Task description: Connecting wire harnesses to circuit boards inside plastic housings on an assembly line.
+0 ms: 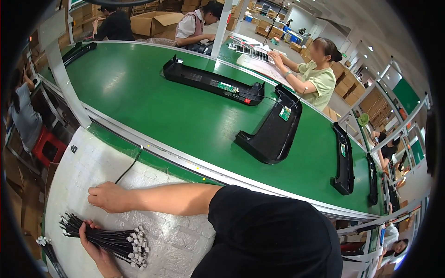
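Observation:
My left hand (91, 244) comes up from the lower edge and grips a bundle of thin black cables (104, 237). Their white connectors (137, 248) fan out to the right. The bundle lies across a white foam-covered bench (88, 160). Just above it, my right hand (109, 196) reaches across from the right in a black sleeve. It rests on the bench with fingers curled around the end of a single black cable (130, 167). That cable runs up toward the conveyor's metal edge.
A green conveyor belt (153, 106) curves past the bench carrying long black plastic housings (211, 83) (273, 132) (344, 160). People work on its far side (320, 76) (194, 25). Another cable bundle (45, 244) lies at lower left. A red stool (46, 144) stands left.

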Motion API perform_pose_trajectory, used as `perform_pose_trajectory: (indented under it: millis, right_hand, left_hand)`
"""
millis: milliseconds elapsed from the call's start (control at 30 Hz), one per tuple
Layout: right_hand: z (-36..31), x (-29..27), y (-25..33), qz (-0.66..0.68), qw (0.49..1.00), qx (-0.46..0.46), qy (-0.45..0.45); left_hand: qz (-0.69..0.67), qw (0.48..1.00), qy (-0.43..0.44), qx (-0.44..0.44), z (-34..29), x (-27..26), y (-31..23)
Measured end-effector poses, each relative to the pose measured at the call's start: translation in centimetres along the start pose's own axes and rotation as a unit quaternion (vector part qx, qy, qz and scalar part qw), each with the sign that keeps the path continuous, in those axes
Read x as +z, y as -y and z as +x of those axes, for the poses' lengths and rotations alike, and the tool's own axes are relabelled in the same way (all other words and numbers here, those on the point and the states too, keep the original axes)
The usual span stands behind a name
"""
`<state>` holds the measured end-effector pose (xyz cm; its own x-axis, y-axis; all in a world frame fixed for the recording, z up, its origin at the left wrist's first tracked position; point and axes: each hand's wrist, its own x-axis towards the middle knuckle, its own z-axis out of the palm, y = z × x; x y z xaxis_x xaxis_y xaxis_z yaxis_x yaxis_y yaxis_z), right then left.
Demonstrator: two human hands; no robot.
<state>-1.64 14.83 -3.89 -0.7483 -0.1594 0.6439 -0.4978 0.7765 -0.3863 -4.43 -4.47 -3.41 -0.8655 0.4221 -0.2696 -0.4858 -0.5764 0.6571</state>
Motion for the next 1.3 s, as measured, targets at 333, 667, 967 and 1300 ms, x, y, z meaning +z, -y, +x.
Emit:
perform_pose_trajectory:
  millis: [333,667,967,1300]
  right_hand:
    - [0.0,0.5,-0.5,-0.006,0.998,0.029,0.059]
    - [0.2,0.4,-0.3,-0.006,0.999,-0.021,0.041]
    - [0.3,0.3,-0.3,-0.005,0.996,0.037,0.078]
    - [0.2,0.4,-0.5,-0.009,0.995,0.021,0.093]
  left_hand:
    - [0.001,1.0,0.012,0.008,0.6,-0.6,-0.1]
    - [0.021,1.0,0.011,0.014,0.9,-0.5,-0.1]
    - [0.02,1.0,0.007,0.011,1.1,-0.4,-0.1]
    - [0.011,1.0,0.014,0.001,1.3,-0.8,-0.1]
